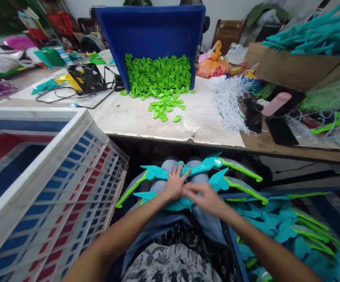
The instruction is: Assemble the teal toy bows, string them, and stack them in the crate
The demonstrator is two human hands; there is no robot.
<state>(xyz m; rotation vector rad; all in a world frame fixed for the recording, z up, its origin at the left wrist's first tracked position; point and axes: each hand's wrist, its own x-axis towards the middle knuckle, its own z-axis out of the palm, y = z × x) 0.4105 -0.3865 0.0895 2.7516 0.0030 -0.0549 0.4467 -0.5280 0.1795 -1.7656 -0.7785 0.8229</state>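
Two teal and lime-green plastic toy bows [205,167] lie across my lap, one behind the other. My left hand [175,184] rests on the middle of them with its fingers spread flat. My right hand [205,197] lies over the nearer bow [225,182], fingers stretched out towards the left hand and touching the teal grip. Neither hand is wrapped round a bow. The nearer bow's middle is hidden under my hands.
A white crate [49,164] with a striped lining stands at my left. A bin of more teal bows [293,227] sits at my right. On the table [128,117] ahead, a tipped blue bin [152,35] spills small green pieces [160,78]; white sticks [231,102], a fan [87,78].
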